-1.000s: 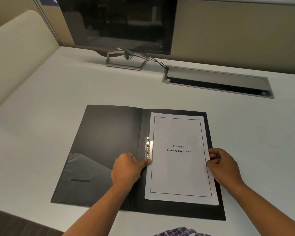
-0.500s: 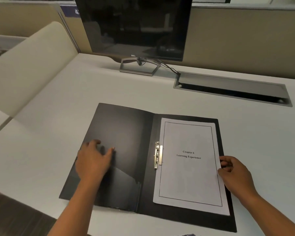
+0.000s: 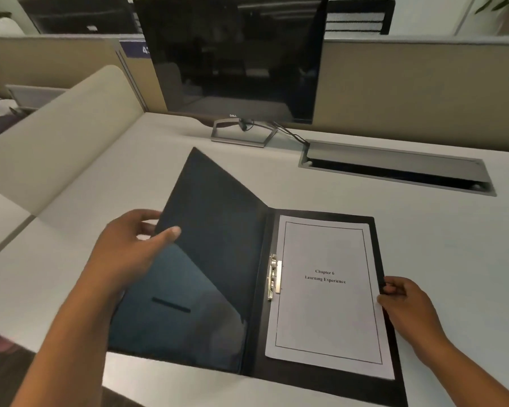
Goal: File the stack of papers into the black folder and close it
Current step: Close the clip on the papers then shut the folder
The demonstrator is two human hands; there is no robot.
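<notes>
The black folder [image 3: 218, 230] lies open on the white desk, its left cover raised at a slant. My left hand [image 3: 130, 251] grips that cover's outer edge, thumb on the inner face and fingers behind it. The stack of papers [image 3: 326, 312], with "Chapter 6 Learning Experience" printed on top, lies on the folder's right half. A metal clip [image 3: 273, 277] by the spine presses on the papers' left edge. My right hand [image 3: 406, 306] rests at the right edge of the papers and folder, fingers curled on that edge.
A dark monitor [image 3: 232, 57] on a stand sits at the back of the desk [image 3: 438, 230]. A cable tray slot [image 3: 394, 168] lies back right. A beige divider panel [image 3: 59, 133] stands at the left. The desk's near edge runs just below the folder.
My left hand went from the clip to the left cover's outer edge, took hold of it and lifted it off the desk. My right hand stayed at the papers' right edge.
</notes>
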